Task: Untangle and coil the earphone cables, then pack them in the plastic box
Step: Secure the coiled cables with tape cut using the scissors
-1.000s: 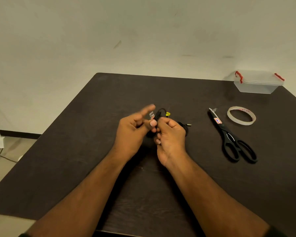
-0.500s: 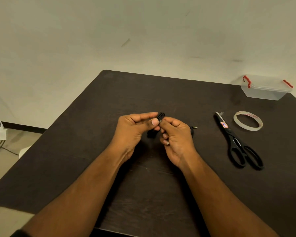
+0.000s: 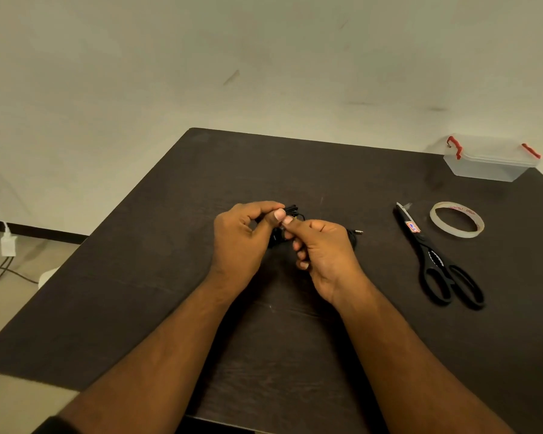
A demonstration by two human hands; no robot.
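Both hands have closed in since the earlier frame: left hand (image 3: 242, 236) and right hand (image 3: 323, 249) pinch the black cable (image 3: 290, 211) bundle mid-table, plug (image 3: 359, 232) pointing right, box (image 3: 489, 162) at the far-right corner, nearer the right hand.
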